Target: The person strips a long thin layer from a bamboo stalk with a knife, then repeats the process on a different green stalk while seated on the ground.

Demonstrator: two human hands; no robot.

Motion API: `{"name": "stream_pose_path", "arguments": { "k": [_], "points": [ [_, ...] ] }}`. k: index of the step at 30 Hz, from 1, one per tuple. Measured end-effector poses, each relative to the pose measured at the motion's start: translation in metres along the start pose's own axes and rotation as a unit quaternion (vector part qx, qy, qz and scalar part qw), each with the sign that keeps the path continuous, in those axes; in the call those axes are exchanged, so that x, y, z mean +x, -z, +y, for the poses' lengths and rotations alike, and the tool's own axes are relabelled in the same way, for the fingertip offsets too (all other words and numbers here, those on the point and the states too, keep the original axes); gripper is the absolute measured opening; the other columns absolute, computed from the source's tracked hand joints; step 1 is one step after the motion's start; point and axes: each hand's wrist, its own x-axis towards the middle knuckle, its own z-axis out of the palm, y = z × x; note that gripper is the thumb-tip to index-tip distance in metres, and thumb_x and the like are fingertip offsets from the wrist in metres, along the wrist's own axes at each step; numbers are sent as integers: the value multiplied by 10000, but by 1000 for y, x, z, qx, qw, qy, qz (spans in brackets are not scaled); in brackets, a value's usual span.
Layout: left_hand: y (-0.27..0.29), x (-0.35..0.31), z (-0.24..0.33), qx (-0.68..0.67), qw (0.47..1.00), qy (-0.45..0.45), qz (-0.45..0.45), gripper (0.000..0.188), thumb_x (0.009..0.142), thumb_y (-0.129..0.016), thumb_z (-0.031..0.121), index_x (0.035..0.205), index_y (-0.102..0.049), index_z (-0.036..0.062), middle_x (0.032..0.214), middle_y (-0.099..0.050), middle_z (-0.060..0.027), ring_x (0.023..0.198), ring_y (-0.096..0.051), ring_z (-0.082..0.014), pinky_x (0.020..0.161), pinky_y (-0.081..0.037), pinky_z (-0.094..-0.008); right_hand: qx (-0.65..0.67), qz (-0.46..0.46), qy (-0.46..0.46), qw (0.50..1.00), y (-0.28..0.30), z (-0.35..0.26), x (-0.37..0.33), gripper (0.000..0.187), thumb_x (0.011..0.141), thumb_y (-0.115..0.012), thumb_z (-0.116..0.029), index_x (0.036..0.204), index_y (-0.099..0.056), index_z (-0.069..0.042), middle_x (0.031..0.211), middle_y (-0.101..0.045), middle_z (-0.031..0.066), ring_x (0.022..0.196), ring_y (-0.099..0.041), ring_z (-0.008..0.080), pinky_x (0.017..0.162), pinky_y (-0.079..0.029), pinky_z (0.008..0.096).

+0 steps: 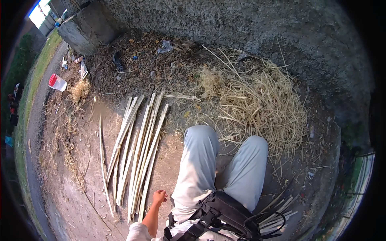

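Note:
My left hand (159, 196) is beside my left thigh, its fingers curled in and nothing visible sticking out of them. To its left, and nearest to it, lie several long pale split strips (140, 160), which look like bamboo or wood. They are spread side by side on the ground, roughly pointing away from me. One thin strip (103, 160) lies a little apart at the left of the bundle. A short strip (181, 97) lies crosswise past the far ends. My right hand is not in view.
A large heap of straw-like shavings (261, 104) lies beyond my knees, against a rough grey wall (241, 24). More pale strips (279, 213) lie at my right hip. A black bag (227, 213) rests on my lap. A red-lidded clear container (57, 82) stands far left, near litter.

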Motion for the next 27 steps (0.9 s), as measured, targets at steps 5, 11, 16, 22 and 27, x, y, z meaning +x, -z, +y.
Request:
{"name": "stream_pose_path", "arguments": {
  "k": [5,11,16,22,27],
  "points": [
    [5,7,-14,-22,1000,-1,14,215,878,-564,146,999,-600,-28,686,-641,-93,449,-580,-161,387,-483,-292,194,-28,-10,981,7,-75,26,164,802,-591,-160,746,-561,-8,597,-531,64,457,-482,189,432,-392,340],
    [17,-12,-45,-50,997,50,35,204,876,-565,152,971,-594,-26,689,-640,-96,442,-576,-173,382,-485,-304,387,-178,245,871,59,-324,-104,200,874,-620,-188,814,-541,-14,610,-473,-1,458,-431,60,406,-367,221],
    [20,-23,-64,-58,994,77,49,224,879,-564,159,1004,-582,-25,703,-640,-104,454,-587,-191,393,-500,-316,353,-311,430,771,39,-427,-181,209,867,-649,-190,882,-614,15,654,-546,14,501,-485,67,462,-395,211],
    [18,-47,-67,-90,992,63,64,236,884,-566,155,1040,-573,-22,719,-639,-110,461,-584,-195,408,-506,-323,225,-239,710,623,30,-456,-256,229,836,-668,-137,934,-618,64,617,-550,26,517,-530,90,524,-438,260],
    [5,-84,-51,-87,991,47,93,214,851,-586,143,1000,-609,-9,721,-632,-80,470,-540,-142,416,-441,-276,230,-476,532,661,23,-463,-297,176,858,-651,-148,907,-621,18,607,-538,-4,497,-508,75,479,-420,241]
  ]
}}
